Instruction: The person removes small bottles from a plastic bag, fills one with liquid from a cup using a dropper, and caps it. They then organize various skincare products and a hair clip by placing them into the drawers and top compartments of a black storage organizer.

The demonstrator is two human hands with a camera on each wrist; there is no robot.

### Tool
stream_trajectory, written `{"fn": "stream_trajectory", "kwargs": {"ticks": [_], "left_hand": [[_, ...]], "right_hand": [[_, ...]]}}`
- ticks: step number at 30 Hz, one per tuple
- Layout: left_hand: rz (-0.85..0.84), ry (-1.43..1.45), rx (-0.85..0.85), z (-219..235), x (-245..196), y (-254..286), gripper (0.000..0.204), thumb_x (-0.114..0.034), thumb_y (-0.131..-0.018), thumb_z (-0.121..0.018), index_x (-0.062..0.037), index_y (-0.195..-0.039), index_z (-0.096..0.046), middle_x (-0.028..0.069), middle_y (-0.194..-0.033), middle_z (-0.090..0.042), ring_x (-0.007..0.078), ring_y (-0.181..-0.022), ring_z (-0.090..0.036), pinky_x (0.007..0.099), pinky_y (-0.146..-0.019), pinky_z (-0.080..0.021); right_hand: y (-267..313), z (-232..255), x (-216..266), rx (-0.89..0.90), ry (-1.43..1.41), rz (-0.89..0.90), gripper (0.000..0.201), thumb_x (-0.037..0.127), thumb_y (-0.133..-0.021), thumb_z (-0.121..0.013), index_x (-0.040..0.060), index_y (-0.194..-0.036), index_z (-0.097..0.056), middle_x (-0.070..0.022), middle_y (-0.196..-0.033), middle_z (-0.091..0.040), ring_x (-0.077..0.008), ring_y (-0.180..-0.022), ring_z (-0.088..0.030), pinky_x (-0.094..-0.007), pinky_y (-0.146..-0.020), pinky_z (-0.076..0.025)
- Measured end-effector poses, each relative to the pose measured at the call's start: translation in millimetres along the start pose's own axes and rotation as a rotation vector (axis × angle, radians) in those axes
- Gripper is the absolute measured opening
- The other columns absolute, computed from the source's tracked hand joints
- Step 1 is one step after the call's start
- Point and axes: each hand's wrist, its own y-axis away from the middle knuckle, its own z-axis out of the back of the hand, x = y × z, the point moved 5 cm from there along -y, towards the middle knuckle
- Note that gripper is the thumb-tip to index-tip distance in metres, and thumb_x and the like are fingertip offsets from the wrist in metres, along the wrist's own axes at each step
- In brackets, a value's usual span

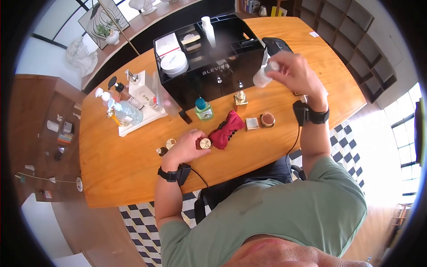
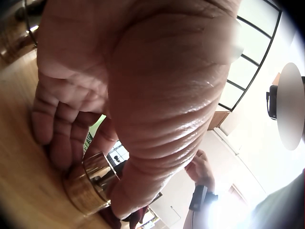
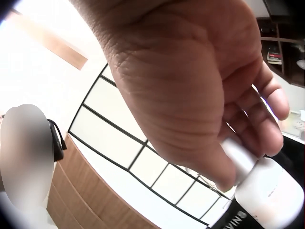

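High at the right of the head view, my right hand [image 1: 297, 73] pinches a white bottle [image 1: 261, 79] by its cap [image 3: 238, 157], beside the front corner of a black organizer box [image 1: 200, 84]. The bottle's body [image 3: 269, 193] hangs tilted below the fingers in the right wrist view. My left hand [image 1: 186, 147] is low over the table, thumb and fingers around a small round gold jar [image 2: 88, 188] standing on the wood. The jar's patterned gold top [image 1: 205, 143] faces up. A red bow [image 1: 227, 130] lies just right of that jar.
A green bottle with a teal cap [image 1: 204, 109], a gold-capped bottle [image 1: 240, 99], a square compact [image 1: 252, 123] and a round compact [image 1: 267, 119] stand before the box. Pump bottles fill a white tray [image 1: 147, 121] at left. Small gold items [image 1: 171, 143] sit beyond my left hand.
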Motion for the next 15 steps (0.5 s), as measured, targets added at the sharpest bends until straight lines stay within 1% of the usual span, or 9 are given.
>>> {"fn": "stream_trajectory", "kwargs": {"ticks": [2,3,6,7,8,10,12,14,15], "left_hand": [[-0.006,0.001,0.002,-0.3,0.4,0.4,0.043,-0.026,-0.078,-0.086,0.0000,-0.108,-0.068,0.0169,-0.102,-0.068,0.0357,-0.098,-0.065,0.0416,-0.085,-0.053],[-0.042,-0.035,-0.009,-1.0,1.6,0.1,0.041,-0.019,-0.078,-0.088,-0.0004,-0.108,-0.067,0.0104,-0.098,-0.066,0.0218,-0.086,-0.067,0.0326,-0.076,-0.055],[-0.069,-0.048,-0.025,-3.1,6.2,-0.1,0.041,-0.019,-0.077,-0.088,-0.0006,-0.107,-0.068,0.0100,-0.098,-0.066,0.0215,-0.086,-0.067,0.0325,-0.076,-0.056],[-0.033,0.017,0.004,-1.9,3.2,0.1,0.044,-0.027,-0.077,-0.086,0.0006,-0.107,-0.068,0.0176,-0.102,-0.068,0.0361,-0.096,-0.066,0.0417,-0.084,-0.053],[-0.041,0.006,-0.001,-1.2,1.5,-0.1,0.044,-0.027,-0.077,-0.086,0.0006,-0.107,-0.068,0.0176,-0.102,-0.068,0.0361,-0.096,-0.066,0.0417,-0.084,-0.053],[-0.016,0.024,0.006,-2.0,1.9,0.6,0.044,-0.026,-0.077,-0.086,0.0013,-0.106,-0.068,0.0180,-0.102,-0.068,0.0357,-0.097,-0.066,0.0415,-0.084,-0.054],[-0.021,0.000,0.002,-1.5,1.4,1.1,0.044,-0.026,-0.078,-0.086,0.0017,-0.107,-0.068,0.0177,-0.101,-0.068,0.0349,-0.096,-0.066,0.0408,-0.084,-0.054],[-0.071,-0.011,-0.033,-2.9,3.5,0.9,0.042,-0.019,-0.076,-0.089,-0.0007,-0.107,-0.068,0.0106,-0.097,-0.066,0.0222,-0.085,-0.068,0.0334,-0.076,-0.056],[-0.069,-0.022,-0.030,-3.3,3.9,0.8,0.042,-0.020,-0.076,-0.089,-0.0003,-0.108,-0.068,0.0108,-0.096,-0.066,0.0227,-0.085,-0.068,0.0335,-0.076,-0.056]], "right_hand": [[-20.0,19.3,3.2,-0.076,-0.067,-0.061,0.023,0.016,-0.084,-0.082,-0.0011,-0.097,-0.074,-0.0119,-0.076,-0.070,-0.0187,-0.065,-0.066,-0.0315,-0.061,-0.052],[-32.3,26.9,4.2,-0.123,-0.078,-0.054,0.024,0.018,-0.085,-0.082,-0.0008,-0.098,-0.074,-0.0106,-0.077,-0.070,-0.0153,-0.065,-0.065,-0.0307,-0.061,-0.051],[-74.6,43.3,15.3,-0.281,-0.002,0.137,0.032,0.030,-0.087,-0.079,0.0005,-0.100,-0.074,-0.0115,-0.077,-0.070,-0.0216,-0.071,-0.067,-0.0335,-0.066,-0.053],[-89.9,40.9,11.4,-0.277,0.002,0.108,0.033,0.031,-0.087,-0.078,0.0013,-0.101,-0.075,-0.0122,-0.078,-0.071,-0.0241,-0.073,-0.067,-0.0349,-0.068,-0.053],[-105.3,36.5,5.4,-0.274,0.005,0.079,0.034,0.033,-0.087,-0.077,0.0021,-0.101,-0.075,-0.0130,-0.079,-0.071,-0.0267,-0.074,-0.068,-0.0363,-0.070,-0.054],[-132.3,26.0,-0.2,-0.215,0.140,0.073,0.035,0.037,-0.086,-0.075,0.0042,-0.100,-0.076,-0.0180,-0.087,-0.074,-0.0360,-0.081,-0.071,-0.0397,-0.076,-0.057],[-155.0,7.2,-12.9,-0.121,0.171,0.155,0.034,0.035,-0.085,-0.074,0.0040,-0.100,-0.077,-0.0192,-0.090,-0.075,-0.0379,-0.085,-0.072,-0.0416,-0.079,-0.058],[-165.6,-9.0,-19.0,-0.040,0.188,0.163,0.034,0.033,-0.084,-0.075,0.0037,-0.100,-0.078,-0.0199,-0.091,-0.075,-0.0382,-0.086,-0.073,-0.0424,-0.081,-0.058],[-169.2,-19.1,-23.8,0.003,0.146,0.143,0.036,0.033,-0.083,-0.076,0.0027,-0.101,-0.078,-0.0204,-0.092,-0.075,-0.0382,-0.088,-0.073,-0.0423,-0.082,-0.058]]}}
